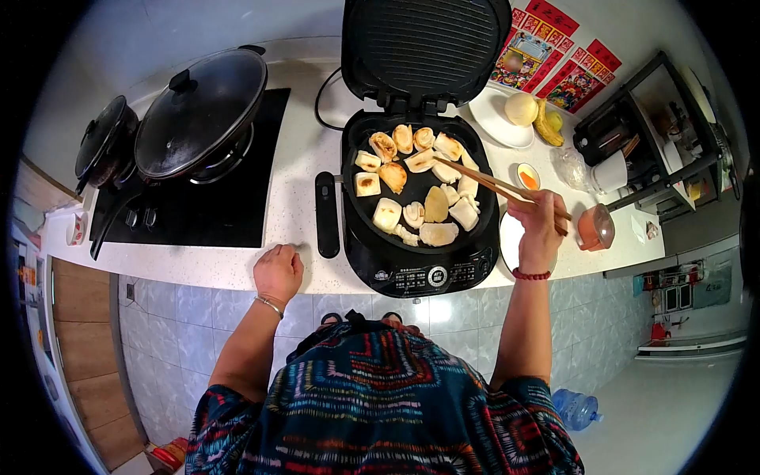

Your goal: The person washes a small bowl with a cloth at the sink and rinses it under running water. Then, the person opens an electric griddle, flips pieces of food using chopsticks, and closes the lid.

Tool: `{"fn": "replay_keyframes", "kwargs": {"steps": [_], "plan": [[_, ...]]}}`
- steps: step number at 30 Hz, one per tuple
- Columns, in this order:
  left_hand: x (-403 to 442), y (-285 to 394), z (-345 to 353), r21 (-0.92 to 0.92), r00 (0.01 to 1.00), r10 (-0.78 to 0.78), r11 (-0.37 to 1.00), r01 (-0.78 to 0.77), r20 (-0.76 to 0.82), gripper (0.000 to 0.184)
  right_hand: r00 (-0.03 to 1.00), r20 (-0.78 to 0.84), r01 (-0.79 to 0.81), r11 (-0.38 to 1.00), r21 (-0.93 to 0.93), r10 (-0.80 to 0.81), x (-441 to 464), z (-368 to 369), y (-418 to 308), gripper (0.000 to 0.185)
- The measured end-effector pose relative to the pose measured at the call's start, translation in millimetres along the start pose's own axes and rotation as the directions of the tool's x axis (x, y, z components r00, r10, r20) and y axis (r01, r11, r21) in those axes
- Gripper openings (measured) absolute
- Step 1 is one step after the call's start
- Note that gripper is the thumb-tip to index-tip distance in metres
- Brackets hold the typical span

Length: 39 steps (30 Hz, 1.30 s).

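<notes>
Two bare hands, both yours, are in view over a pale tabletop (317,269). Your left hand (279,271) rests at its front edge, the grip drawn in, fingers curled, with a bracelet at the wrist. Your right hand (538,226), a red beaded band at its wrist, has its grip closed around a pair of wooden chopsticks (484,179). Below this hand lies a white plate (509,237), partly covered from sight.

Directly ahead of you stands a black electric griddle (364,265), control panel (437,276) toward you and side handle (326,214) to the left. Pale slices of food lie spread across its pan; several at the far and left sides show browning. Your chopstick tips meet one oblong slice (418,162) beyond the pan's middle; whether they pinch it, I cannot tell.

Right of the griddle, note a small bowl (523,169) with orange contents and a pinkish container (595,228). Left, on a black hob (237,214), sit a wide lidded wok (202,111) and a smaller lidded pan (103,142).

Farther off, a larger white plate (495,119) bears a round pale item (521,109), with a banana (546,127) beside it. The griddle's ribbed lid (427,47) stands raised at the back; red prints (546,47) cover part of the wall.
</notes>
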<state>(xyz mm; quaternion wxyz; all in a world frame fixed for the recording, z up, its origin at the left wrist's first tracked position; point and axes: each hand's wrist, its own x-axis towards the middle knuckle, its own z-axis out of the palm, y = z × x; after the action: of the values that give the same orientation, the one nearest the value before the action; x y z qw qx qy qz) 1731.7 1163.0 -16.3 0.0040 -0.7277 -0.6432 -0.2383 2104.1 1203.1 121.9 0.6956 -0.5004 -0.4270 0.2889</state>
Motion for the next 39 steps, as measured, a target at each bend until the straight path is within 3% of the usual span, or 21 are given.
{"fn": "replay_keyframes", "kwargs": {"steps": [8, 10, 13, 17, 23, 25, 28, 39], "plan": [[0.3, 1.7, -2.1, -0.011, 1.0, 0.003, 1.0, -0.003, -0.013, 0.006, 0.997, 0.058, 0.043, 0.999, -0.027, -0.042, 6.0, 15.0, 2.6, 0.026], [3.9, 7.0, -8.7, 0.084, 0.998, 0.026, 0.996, -0.031, 0.062, 0.005, 0.994, 0.069, 0.084, 0.997, -0.002, -0.083, 8.7, 15.2, 0.4, 0.025], [0.6, 0.6, -1.0, -0.037, 0.998, 0.02, 0.999, -0.022, -0.053, 0.005, 0.994, 0.077, 0.072, 0.997, -0.003, -0.072, 9.5, 19.4, 0.9, 0.024], [-0.6, -1.1, 0.5, -0.034, 0.999, 0.012, 0.999, -0.013, -0.033, 0.006, 0.977, 0.21, 0.061, 0.993, -0.098, -0.04, 2.8, 21.2, -3.1, 0.024], [-0.7, -1.2, 1.0, 0.009, 1.0, 0.005, 1.0, -0.005, -0.001, 0.006, 0.971, 0.214, 0.117, 0.992, -0.042, -0.105, 1.5, 21.3, -17.3, 0.023], [0.1, 0.2, -0.1, -0.008, 1.0, 0.004, 1.0, -0.004, -0.022, 0.006, 0.97, 0.244, 0.023, 0.997, -0.071, -0.005, 2.0, 23.1, -19.7, 0.022], [2.9, 6.3, -7.7, 0.058, 0.999, 0.013, 0.998, -0.016, 0.038, 0.006, 0.962, 0.272, 0.007, 0.997, -0.08, 0.015, 2.7, 22.9, -6.6, 0.023], [-0.1, 0.3, -1.0, -0.022, 1.0, -0.001, 1.0, 0.001, -0.004, 0.006, 0.973, 0.208, 0.133, 0.979, -0.156, -0.099, -19.3, 48.3, -0.4, 0.021]]}}
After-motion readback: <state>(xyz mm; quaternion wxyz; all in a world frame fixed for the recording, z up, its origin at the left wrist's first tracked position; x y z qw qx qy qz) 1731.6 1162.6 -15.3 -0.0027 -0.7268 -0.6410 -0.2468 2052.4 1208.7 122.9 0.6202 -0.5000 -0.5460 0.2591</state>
